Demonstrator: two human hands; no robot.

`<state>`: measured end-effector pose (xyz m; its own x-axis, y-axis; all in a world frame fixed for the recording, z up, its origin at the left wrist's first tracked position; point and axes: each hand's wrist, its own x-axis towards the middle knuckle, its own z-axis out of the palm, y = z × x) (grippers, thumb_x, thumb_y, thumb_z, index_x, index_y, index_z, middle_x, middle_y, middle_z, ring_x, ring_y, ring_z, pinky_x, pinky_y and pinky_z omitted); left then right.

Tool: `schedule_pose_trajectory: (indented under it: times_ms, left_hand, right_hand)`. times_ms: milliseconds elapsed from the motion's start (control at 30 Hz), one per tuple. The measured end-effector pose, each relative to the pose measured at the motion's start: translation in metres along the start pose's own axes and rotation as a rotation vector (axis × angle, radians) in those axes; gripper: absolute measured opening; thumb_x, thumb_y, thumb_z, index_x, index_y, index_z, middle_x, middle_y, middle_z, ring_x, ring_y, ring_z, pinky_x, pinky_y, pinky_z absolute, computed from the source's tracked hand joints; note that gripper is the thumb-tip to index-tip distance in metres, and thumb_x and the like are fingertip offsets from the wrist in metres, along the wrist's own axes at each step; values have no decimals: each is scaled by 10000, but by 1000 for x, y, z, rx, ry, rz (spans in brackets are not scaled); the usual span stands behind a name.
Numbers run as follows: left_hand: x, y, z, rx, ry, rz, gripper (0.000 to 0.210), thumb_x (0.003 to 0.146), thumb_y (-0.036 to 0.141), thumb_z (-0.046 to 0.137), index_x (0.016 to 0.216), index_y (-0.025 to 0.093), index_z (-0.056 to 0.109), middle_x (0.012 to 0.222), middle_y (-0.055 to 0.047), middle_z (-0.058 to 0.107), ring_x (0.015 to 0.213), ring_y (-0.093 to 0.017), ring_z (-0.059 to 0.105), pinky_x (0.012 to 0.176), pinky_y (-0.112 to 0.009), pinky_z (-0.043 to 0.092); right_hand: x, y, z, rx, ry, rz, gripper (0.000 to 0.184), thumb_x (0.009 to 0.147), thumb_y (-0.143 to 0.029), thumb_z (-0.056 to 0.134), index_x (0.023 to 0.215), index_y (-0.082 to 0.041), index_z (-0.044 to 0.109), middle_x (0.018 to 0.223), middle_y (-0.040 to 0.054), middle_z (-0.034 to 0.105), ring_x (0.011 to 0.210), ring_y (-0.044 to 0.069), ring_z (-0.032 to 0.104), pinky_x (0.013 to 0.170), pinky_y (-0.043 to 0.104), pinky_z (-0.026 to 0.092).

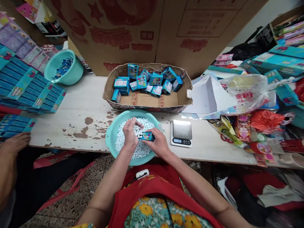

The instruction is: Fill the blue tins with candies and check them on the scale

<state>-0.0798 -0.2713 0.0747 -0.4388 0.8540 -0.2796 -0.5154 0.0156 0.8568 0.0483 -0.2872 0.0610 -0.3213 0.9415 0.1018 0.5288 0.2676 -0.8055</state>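
A turquoise basin [109, 139] full of small white candies [142, 153] stands at the table's front edge. Over it, my right hand [158, 144] grips a small blue candy box [146, 136] lying on its side, its end turned toward my left hand. My left hand [130, 132] is cupped around a heap of the white candies, fingers curled, right against the box's end. Whether the box's flap is open is hidden by my left hand. Behind the basin, a cut-down cardboard tray [147, 106] holds several like blue boxes [141, 81].
Right of the basin sits a digital scale [181, 130]. Left stand a turquoise bowl [77, 71] of blue wrapped pieces and stacked blue cartons [26, 82]. A large cardboard box [152, 34] rises behind. Plastic bags [247, 91] clutter the right. A co-worker's hand [16, 142] rests at far left.
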Motion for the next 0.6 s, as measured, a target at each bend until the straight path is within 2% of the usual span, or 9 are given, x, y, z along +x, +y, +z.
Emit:
schedule_pose_trajectory:
  times_ms: [167,367,600]
  left_hand:
    - [2,-4,7,31,24,39,257,742,345,667,650,163,511,556,37,498,514,-93,517,536,-227,426]
    - [-2,5,17,11,-24,38,258,772,358,642,667,165,507,543,36,483,486,-92,503,502,-221,407]
    - [-3,6,14,18,-11,19,211,786,343,622,720,168,526,626,21,513,580,-107,554,559,-226,448]
  right_hand:
    - [2,2,-5,46,7,47,322,684,-294,764,966,-217,631,913,34,639,892,227,608,785,338,467]
    - [6,-6,-13,91,15,77,328,663,-293,781,944,-220,630,901,22,636,866,216,606,775,331,466]
    - [10,-7,-9,147,58,83,310,674,-269,761,954,-226,634,901,19,632,881,216,604,787,334,467]
